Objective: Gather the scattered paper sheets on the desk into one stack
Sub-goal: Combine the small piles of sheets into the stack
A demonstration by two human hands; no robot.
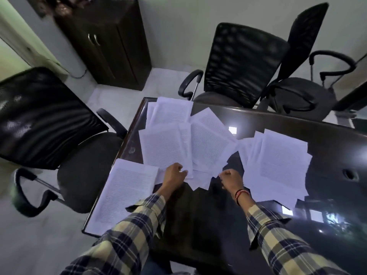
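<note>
Paper sheets (178,143) are lying fanned and overlapping across the dark worktop (327,147); print too small to read. Fingertips of both hands are hiding from view. Left hand (174,173) is curling its grip on the near edge of the middle sheets. Right hand (231,178) is curling at a sheet corner; actual hold unclear.

We wear a long-sleeved plaid shirt, cream and tan crossed with dark navy checks, on both arms. The left sleeve (139,221) and the right sleeve (278,237) end short of the wrists. Red and orange thread bands (240,195) circle our right wrist.
</note>
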